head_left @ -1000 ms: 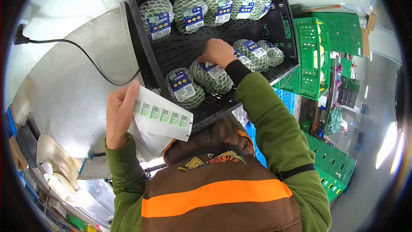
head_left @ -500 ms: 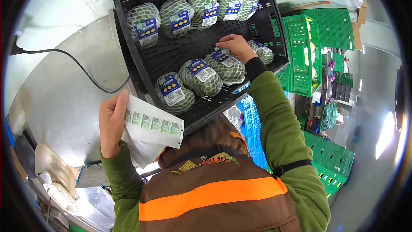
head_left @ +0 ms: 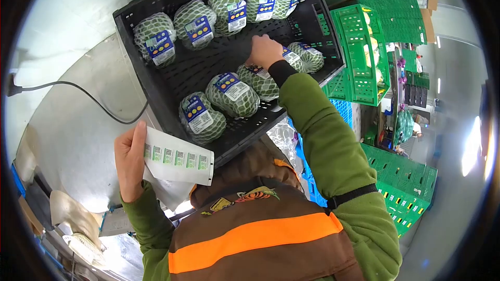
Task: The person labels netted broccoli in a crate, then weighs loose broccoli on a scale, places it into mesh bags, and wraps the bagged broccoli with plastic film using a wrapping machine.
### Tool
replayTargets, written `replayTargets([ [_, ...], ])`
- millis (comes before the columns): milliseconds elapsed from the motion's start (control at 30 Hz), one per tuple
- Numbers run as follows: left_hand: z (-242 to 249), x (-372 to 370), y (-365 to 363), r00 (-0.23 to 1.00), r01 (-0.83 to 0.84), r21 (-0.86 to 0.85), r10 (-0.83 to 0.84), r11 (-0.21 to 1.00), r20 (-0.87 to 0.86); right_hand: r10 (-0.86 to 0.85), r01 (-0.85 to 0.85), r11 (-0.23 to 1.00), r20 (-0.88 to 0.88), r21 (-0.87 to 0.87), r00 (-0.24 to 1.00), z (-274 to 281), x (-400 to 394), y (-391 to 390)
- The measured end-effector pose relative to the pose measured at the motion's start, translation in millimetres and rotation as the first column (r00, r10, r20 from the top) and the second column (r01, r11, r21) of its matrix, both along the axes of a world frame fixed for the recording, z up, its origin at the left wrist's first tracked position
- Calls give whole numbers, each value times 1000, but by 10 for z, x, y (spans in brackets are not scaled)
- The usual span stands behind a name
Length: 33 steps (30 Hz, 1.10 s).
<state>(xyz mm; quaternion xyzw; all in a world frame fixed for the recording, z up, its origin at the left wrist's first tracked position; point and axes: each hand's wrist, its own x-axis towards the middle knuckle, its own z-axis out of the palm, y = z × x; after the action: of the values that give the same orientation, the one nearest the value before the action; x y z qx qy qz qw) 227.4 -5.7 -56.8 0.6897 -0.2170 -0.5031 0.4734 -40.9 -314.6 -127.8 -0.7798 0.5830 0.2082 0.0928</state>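
My left hand (head_left: pixel 130 158) pinches a white strip of stickers (head_left: pixel 177 158) printed with several small green-and-black codes, thumb on top. My right hand (head_left: pixel 264 52) reaches into a black crate (head_left: pixel 200 65), fingers curled down at the label of a round, green, net-wrapped item (head_left: pixel 264 87) in the near row. The fingertips are turned away, so anything between them is hidden. Other netted green rounds with blue-and-white labels sit close by, such as one (head_left: pixel 233 96) to the left. A far row holds more, including another netted round (head_left: pixel 195 25).
Beyond the crate's right end stands a green crate (head_left: pixel 357 86) with pale produce inside. Stacked green crates (head_left: pixel 403 177) stand lower right. A black cable (head_left: pixel 86 86) hangs over the metal surface (head_left: pixel 78 140) at left.
The view has shifted, moving the black crate left in the picture. My right hand has moved left and curled down over the netted item's label. My left hand still holds the sticker strip.
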Motion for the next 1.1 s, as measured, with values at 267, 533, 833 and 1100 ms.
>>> replayTargets([
  [267, 68, -33, 5, 999, -32, -11, 32, 999, -3, -622, 340, 776, 555, 531, 553, 180, -747, -644],
  [533, 115, -93, -69, 1000, -5, 12, 5, 1000, -3, -541, 225, 818, 574, 529, 615, 3, -906, -742],
  [833, 219, -301, -235, 997, -64, 27, 65, 998, -36, 77, -158, 972, 398, 174, 914, -401, -1000, -957],
  [1100, 297, -351, -397, 996, -82, -70, 84, 994, 27, 53, 75, 979, 591, -190, 805, -41, -892, -590],
])
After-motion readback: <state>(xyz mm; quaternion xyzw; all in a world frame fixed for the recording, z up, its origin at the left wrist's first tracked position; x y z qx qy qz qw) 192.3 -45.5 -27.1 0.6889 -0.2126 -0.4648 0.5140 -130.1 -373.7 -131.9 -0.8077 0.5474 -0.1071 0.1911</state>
